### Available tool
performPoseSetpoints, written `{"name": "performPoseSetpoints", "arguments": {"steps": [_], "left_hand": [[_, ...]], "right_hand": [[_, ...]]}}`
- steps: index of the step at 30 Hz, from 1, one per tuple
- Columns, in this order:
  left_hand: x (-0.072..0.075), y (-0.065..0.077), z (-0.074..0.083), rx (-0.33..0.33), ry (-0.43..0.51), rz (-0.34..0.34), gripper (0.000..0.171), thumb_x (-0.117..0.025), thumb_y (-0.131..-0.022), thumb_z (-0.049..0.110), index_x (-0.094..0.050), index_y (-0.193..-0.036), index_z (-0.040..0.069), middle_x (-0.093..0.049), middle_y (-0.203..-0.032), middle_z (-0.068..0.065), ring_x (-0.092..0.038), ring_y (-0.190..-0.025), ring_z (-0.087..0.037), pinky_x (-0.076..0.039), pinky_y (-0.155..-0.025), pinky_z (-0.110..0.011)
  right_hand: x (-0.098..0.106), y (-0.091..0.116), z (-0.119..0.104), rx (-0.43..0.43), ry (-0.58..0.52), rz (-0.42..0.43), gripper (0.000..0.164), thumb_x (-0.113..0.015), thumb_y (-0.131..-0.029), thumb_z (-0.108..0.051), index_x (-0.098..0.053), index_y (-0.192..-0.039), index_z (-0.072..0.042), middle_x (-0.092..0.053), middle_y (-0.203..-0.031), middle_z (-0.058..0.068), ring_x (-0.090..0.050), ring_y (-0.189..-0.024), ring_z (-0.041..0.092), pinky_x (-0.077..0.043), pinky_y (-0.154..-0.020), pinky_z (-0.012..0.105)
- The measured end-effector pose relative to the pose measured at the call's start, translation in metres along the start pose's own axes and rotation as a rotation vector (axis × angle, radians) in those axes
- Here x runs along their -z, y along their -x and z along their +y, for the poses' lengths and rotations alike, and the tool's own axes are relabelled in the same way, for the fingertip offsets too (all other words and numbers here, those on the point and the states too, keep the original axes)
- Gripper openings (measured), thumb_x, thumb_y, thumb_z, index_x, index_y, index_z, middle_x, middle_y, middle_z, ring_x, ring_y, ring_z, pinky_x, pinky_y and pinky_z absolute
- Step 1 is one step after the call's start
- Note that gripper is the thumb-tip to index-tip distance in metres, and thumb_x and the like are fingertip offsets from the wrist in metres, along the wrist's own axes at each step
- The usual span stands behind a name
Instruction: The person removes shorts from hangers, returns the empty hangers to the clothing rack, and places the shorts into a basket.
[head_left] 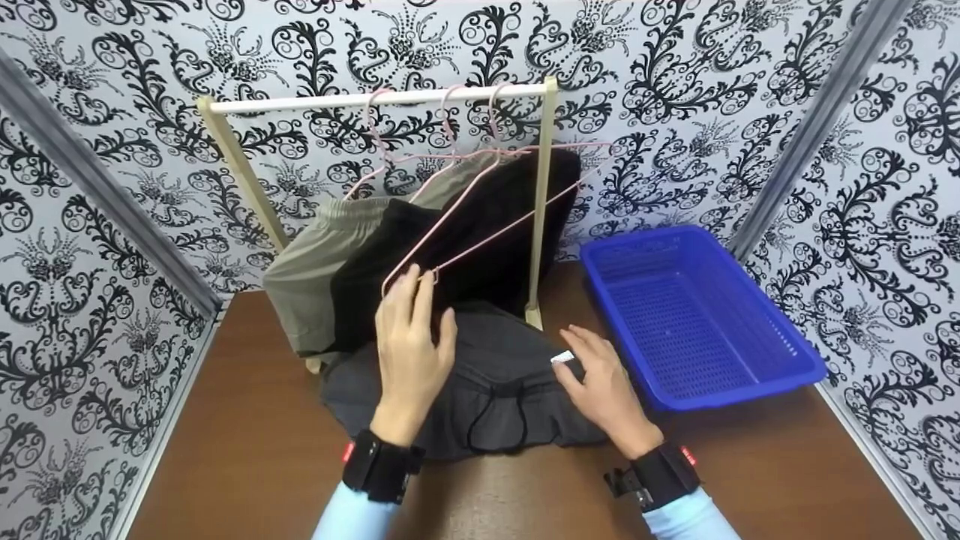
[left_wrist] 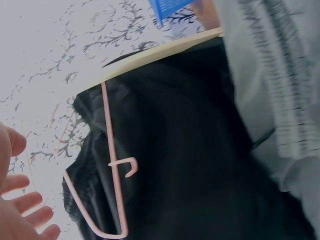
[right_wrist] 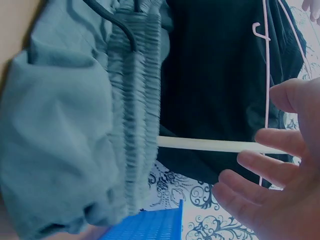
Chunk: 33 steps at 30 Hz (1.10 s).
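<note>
Dark grey shorts [head_left: 495,352] with a black drawstring lie on the table, their gathered waistband [right_wrist: 135,110] close up in the right wrist view. My left hand [head_left: 409,345] is above their left part, fingers extended near the lower corner of a bare pink hanger [head_left: 442,222]. In the left wrist view that hand [left_wrist: 22,200] appears apart from the hanger [left_wrist: 112,135]. Over the shorts' right end, by a white label [head_left: 562,358], is my right hand [head_left: 604,386]. Its fingers [right_wrist: 245,192] are spread, holding nothing. Whether it touches the cloth cannot be told.
A wooden rack with a white rail [head_left: 300,103] carries pink hangers. Beige-grey shorts [head_left: 300,262] and a black garment [head_left: 364,285] hang there. To the right is a blue basket [head_left: 757,315]. The rack's right post [head_left: 541,202] rises between the shorts and the basket.
</note>
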<state>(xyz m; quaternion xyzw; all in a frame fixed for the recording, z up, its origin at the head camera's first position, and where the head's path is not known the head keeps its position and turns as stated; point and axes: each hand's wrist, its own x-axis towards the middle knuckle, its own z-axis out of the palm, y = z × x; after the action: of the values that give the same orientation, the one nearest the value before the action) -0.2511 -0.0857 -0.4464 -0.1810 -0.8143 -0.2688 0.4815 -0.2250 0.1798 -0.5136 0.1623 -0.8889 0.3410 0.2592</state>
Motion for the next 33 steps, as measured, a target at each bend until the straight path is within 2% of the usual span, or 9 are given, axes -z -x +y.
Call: {"name": "performPoseSetpoints", "arguments": {"steps": [5, 9, 13, 24, 33], "left_hand": [[-0.006, 0.027, -0.001, 0.007, -0.038, -0.039, 0.055, -0.069, -0.095, 0.018, -0.055, -0.144, -0.003, -0.053, -0.149, -0.022, -0.051, -0.133, -0.043, -0.038, -0.11, -0.058], [-0.008, 0.049, -0.003, 0.056, -0.065, -0.081, 0.06, -0.071, -0.092, 0.017, -0.053, -0.146, -0.002, -0.053, -0.149, -0.021, -0.05, -0.134, -0.04, -0.038, -0.111, -0.057], [-0.011, 0.065, -0.005, 0.083, -0.09, -0.109, 0.062, -0.073, -0.092, 0.018, -0.053, -0.147, -0.001, -0.053, -0.149, -0.022, -0.05, -0.135, -0.04, -0.038, -0.11, -0.058], [-0.02, 0.096, -0.008, 0.14, -0.143, -0.185, 0.065, -0.076, -0.091, 0.024, -0.053, -0.146, -0.001, -0.052, -0.15, -0.023, -0.05, -0.134, -0.044, -0.038, -0.107, -0.061], [-0.022, 0.107, -0.008, 0.166, -0.156, -0.211, 0.063, -0.073, -0.093, 0.025, -0.053, -0.146, -0.002, -0.052, -0.149, -0.023, -0.05, -0.133, -0.043, -0.038, -0.106, -0.062]], "right_hand": [[-0.011, 0.009, -0.003, -0.013, 0.003, 0.013, 0.049, -0.077, -0.089, -0.013, -0.064, -0.132, 0.007, -0.061, -0.136, 0.027, -0.057, -0.124, 0.046, -0.047, -0.102, 0.059], [-0.02, 0.017, -0.007, -0.026, 0.01, -0.011, 0.051, -0.078, -0.089, -0.017, -0.064, -0.133, 0.006, -0.06, -0.138, 0.027, -0.057, -0.126, 0.045, -0.048, -0.103, 0.058], [-0.028, 0.024, -0.011, -0.048, 0.018, -0.043, 0.051, -0.078, -0.091, -0.019, -0.064, -0.134, 0.004, -0.059, -0.139, 0.026, -0.056, -0.127, 0.045, -0.048, -0.103, 0.058], [-0.051, 0.039, -0.017, -0.046, 0.111, -0.034, 0.057, -0.082, -0.086, -0.026, -0.065, -0.131, 0.005, -0.062, -0.134, 0.027, -0.059, -0.118, 0.044, -0.05, -0.097, 0.056], [-0.06, 0.046, -0.017, -0.158, 0.104, -0.134, 0.063, -0.079, -0.09, -0.032, -0.06, -0.139, 0.004, -0.053, -0.144, 0.029, -0.051, -0.13, 0.046, -0.047, -0.103, 0.059]]}}
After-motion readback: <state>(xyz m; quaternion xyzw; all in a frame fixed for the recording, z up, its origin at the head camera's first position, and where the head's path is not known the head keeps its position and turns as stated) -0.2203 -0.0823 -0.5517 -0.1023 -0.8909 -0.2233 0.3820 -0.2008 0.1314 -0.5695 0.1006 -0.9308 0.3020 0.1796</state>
